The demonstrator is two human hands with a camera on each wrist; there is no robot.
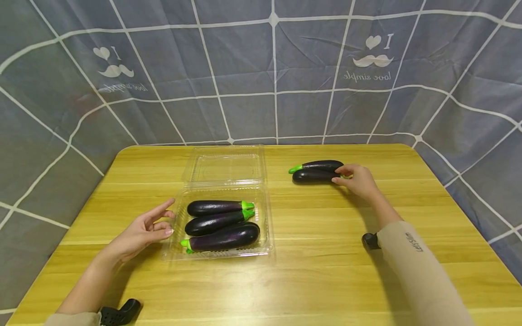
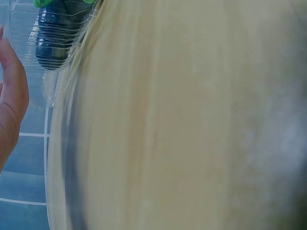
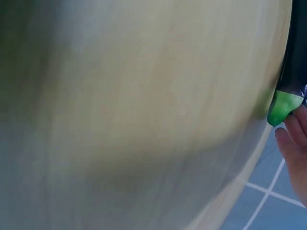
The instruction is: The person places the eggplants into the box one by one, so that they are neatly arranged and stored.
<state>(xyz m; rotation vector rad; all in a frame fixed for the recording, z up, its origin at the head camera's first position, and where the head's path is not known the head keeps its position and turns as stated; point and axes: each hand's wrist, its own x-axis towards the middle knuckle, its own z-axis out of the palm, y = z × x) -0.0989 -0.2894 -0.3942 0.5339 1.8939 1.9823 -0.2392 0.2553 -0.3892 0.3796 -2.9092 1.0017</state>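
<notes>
My right hand (image 1: 359,182) is at the right end of the nearer of two dark purple eggplants, with thumb and fingertips around its stem end. In the right wrist view this eggplant (image 3: 293,57) shows its green cap beside the fingers. The second eggplant (image 1: 324,165) lies just behind it, green stem to the left. Beside the left rim of a clear plastic clamshell box (image 1: 267,226), my left hand (image 1: 140,233) is spread, holding nothing. Inside the box lie three eggplants: a back one (image 1: 214,208), a middle one (image 1: 214,223) and a front one (image 1: 226,237), stem leftward.
The box's clear lid (image 1: 226,165) is folded back flat toward the table's far edge. Under everything is a wood-grain table (image 1: 310,276). A grey curtain (image 1: 244,63) with white lines hangs behind and along both sides.
</notes>
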